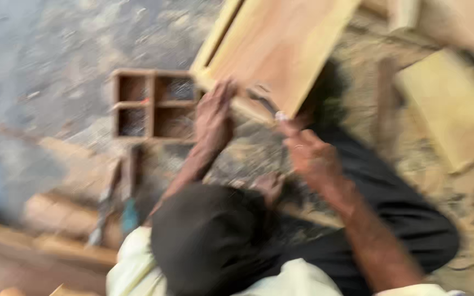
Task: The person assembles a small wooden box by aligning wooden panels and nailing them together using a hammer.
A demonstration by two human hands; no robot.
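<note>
Your left hand reaches forward with the arm extended, fingers spread and pressed flat against the near edge of the board. The board lies tilted across the sawdust-covered floor, just beside a small wooden box with four compartments. Your right hand is raised with the wrist bent, fingers closed around a tool whose tip meets the board edge. Blur hides the tool's type.
</note>
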